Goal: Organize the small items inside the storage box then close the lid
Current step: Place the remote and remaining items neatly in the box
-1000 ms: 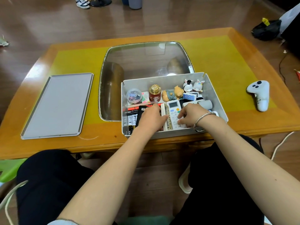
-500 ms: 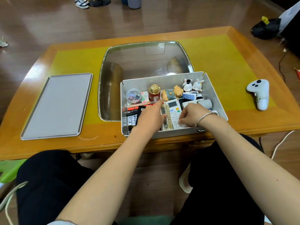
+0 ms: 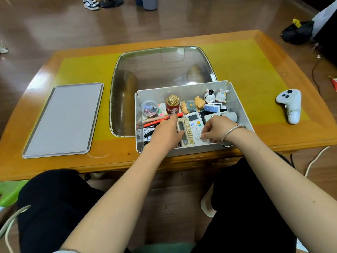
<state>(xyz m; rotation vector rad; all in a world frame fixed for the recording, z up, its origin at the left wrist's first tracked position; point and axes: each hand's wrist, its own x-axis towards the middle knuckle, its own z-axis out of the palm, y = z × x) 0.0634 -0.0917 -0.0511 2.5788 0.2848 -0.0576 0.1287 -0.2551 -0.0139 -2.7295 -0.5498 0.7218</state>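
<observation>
Your left hand [image 3: 166,131] lay flat and released inside the open grey plastic storage box [image 3: 240,110] at the bench's 6 o'clock edge; your right hand [image 3: 217,129] pinched the white remote control [image 3: 196,127]; the grey flat lid [image 3: 63,120] lay at 9 o'clock.

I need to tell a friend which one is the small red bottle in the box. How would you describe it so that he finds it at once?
Start at the open grey storage box on the wooden table. Along its far wall stands a row of small things; the red bottle is upright between the clear round container and the lying pig figurine. Only it has an ornate gold cap.
</observation>
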